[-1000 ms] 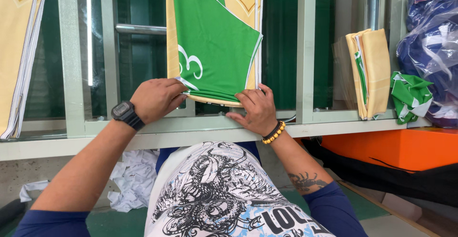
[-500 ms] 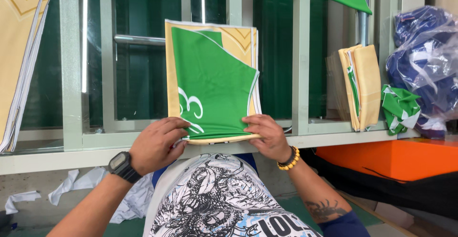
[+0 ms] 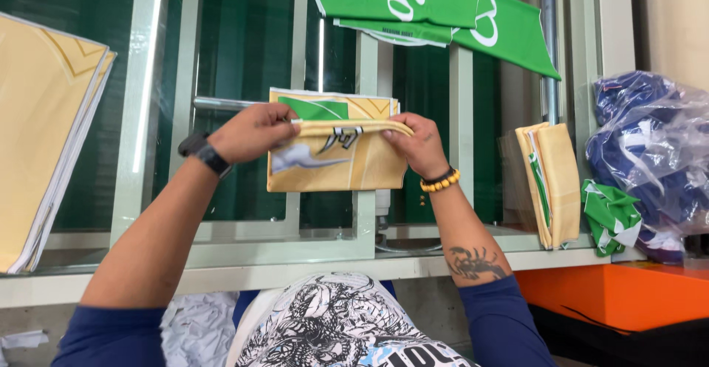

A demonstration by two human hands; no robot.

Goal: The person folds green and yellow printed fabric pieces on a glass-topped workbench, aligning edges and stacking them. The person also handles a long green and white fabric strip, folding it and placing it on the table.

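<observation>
I hold a folded yellow garment (image 3: 336,156) up in front of the window frame (image 3: 363,234), well above the pale ledge (image 3: 221,275) below it. My left hand (image 3: 251,132) pinches its top left corner and my right hand (image 3: 417,144) pinches the top right, the fingers (image 3: 390,135) of both closed on the folded-over upper edge. A green patch shows at the top of the garment and a pale shape lower on its left side; its bottom edge hangs free, with open room beneath it down to the ledge.

To my left a stack of yellow folded pieces (image 3: 44,138) leans against the glass. To my right a narrower yellow bundle (image 3: 554,182) stands upright on the ledge, a crumpled green cloth (image 3: 611,215) just beside it, and next to that a clear plastic bag of blue fabric (image 3: 650,153). Green cloth with white figures (image 3: 436,5) hangs overhead. An orange surface (image 3: 628,293) lies low on the right.
</observation>
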